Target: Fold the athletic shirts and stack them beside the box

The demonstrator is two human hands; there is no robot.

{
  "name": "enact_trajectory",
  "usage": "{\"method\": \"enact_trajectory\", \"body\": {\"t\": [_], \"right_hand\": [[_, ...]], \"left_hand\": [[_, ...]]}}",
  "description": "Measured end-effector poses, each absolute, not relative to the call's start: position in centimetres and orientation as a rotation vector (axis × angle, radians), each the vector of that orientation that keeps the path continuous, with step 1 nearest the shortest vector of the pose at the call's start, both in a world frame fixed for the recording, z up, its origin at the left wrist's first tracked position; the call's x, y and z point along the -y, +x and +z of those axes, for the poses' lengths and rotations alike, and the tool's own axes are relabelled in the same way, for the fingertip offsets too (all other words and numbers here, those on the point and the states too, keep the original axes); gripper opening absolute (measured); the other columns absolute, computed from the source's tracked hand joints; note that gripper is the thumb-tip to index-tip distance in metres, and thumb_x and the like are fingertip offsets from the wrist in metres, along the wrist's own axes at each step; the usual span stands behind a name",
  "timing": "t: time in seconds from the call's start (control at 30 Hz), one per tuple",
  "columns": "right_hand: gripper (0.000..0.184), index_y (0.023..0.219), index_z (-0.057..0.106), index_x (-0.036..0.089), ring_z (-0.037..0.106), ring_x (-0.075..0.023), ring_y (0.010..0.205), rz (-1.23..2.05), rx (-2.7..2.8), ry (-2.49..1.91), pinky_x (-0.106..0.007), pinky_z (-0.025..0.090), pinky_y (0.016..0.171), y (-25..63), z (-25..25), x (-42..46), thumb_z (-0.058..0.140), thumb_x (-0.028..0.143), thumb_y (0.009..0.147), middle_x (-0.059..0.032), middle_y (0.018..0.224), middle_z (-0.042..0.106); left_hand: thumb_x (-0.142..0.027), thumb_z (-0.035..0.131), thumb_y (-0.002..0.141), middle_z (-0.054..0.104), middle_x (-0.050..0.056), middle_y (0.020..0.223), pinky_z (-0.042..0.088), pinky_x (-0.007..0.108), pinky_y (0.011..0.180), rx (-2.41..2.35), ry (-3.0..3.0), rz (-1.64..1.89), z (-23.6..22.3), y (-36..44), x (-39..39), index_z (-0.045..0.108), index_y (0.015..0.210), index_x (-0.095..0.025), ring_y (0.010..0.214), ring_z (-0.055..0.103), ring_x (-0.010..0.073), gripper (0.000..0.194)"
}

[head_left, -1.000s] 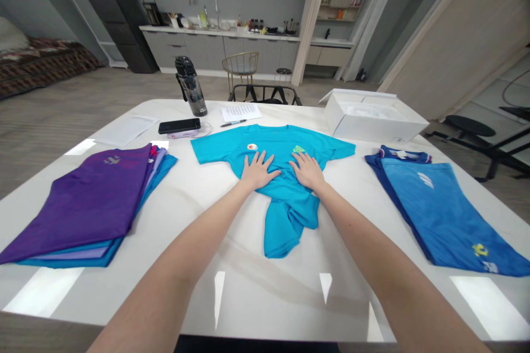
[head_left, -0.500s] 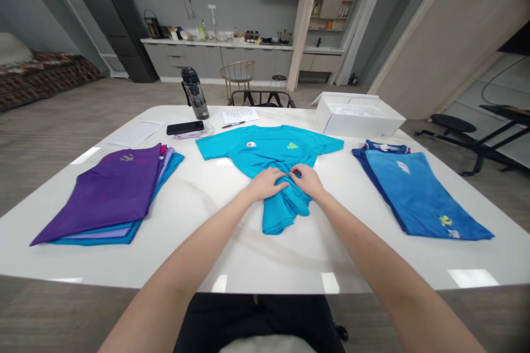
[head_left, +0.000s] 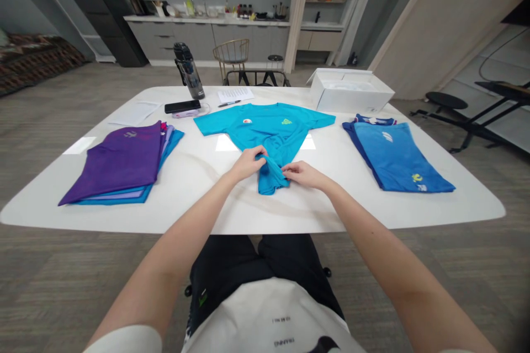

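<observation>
A turquoise T-shirt (head_left: 267, 129) lies on the white table in front of me, sleeves spread and chest badges facing up. Its lower part is bunched and narrowed toward the near edge. My left hand (head_left: 249, 162) pinches the gathered cloth from the left, fingers closed on a fold. From the right, my right hand (head_left: 304, 174) grips the bunched side of the shirt between thumb and fingers. The hem hangs together in a crumpled bundle on the tabletop, just below both hands.
Folded shirts, purple on top (head_left: 120, 162), lie at the left; a blue folded pile (head_left: 403, 157) lies at the right. Behind stand a dark water bottle (head_left: 190, 74), a phone (head_left: 182, 106), a pen (head_left: 229, 103), papers (head_left: 134, 113) and a white box (head_left: 348, 94).
Both hands have shifted on the shirt's lower part, which is now gathered more tightly. The right hand moved lower relative to the left. The view has tilted downward.
</observation>
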State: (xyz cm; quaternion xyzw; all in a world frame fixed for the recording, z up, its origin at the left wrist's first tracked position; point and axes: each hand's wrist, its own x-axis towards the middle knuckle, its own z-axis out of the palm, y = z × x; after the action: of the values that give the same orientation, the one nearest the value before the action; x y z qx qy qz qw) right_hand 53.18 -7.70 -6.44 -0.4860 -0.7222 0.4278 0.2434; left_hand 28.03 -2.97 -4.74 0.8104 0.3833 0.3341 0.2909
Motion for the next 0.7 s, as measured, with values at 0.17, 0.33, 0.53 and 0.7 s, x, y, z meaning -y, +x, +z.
{"method": "enact_trajectory", "body": {"t": [0.17, 0.33, 0.53, 0.7], "right_hand": [[0.018, 0.093, 0.077, 0.020, 0.066, -0.0222, 0.092, 0.896, 2.104, -1.110, -0.037, 0.052, 0.089, 49.8, -5.9, 11.6, 0.067, 0.034, 0.086, -0.0064, 0.096, 0.074], [0.020, 0.104, 0.071, 0.020, 0.068, -0.0197, 0.091, 1.025, 1.929, -1.092, -0.035, 0.054, 0.086, 47.2, -6.3, 14.7, 0.063, 0.030, 0.088, -0.0052, 0.102, 0.074], [0.031, 0.111, 0.069, 0.018, 0.065, -0.0214, 0.097, 0.593, 1.918, -1.372, -0.037, 0.052, 0.093, 48.7, -7.4, 16.4, 0.053, 0.014, 0.083, -0.0081, 0.111, 0.071], [0.040, 0.130, 0.064, 0.019, 0.054, -0.0306, 0.122, 0.286, 2.188, -1.510, -0.048, 0.045, 0.105, 49.6, -8.2, 16.4, 0.058, 0.023, 0.090, -0.0127, 0.137, 0.062]], "left_hand": [[-0.021, 0.048, 0.083, 0.072, 0.002, 0.095, 0.051, 0.032, 0.089, -1.017, 2.271, 0.711, -3.9, 26.4, 5.9, 0.067, 0.096, -0.021, 0.092, 0.066, 0.0203, 0.024], [-0.040, 0.040, 0.101, 0.069, 0.007, 0.116, 0.048, 0.036, 0.103, -1.078, 2.409, 0.515, -5.2, 26.6, 9.5, 0.068, 0.114, -0.023, 0.112, 0.064, 0.0229, 0.036], [-0.033, 0.057, 0.095, 0.063, 0.014, 0.128, 0.048, 0.042, 0.104, -1.215, 2.539, 0.443, -6.9, 25.7, 12.3, 0.055, 0.138, -0.018, 0.120, 0.060, 0.0289, 0.045], [-0.014, 0.046, 0.094, 0.065, 0.013, 0.123, 0.048, 0.040, 0.104, -1.230, 2.580, 0.487, -7.2, 25.2, 12.9, 0.055, 0.137, -0.017, 0.117, 0.061, 0.0266, 0.044]]}}
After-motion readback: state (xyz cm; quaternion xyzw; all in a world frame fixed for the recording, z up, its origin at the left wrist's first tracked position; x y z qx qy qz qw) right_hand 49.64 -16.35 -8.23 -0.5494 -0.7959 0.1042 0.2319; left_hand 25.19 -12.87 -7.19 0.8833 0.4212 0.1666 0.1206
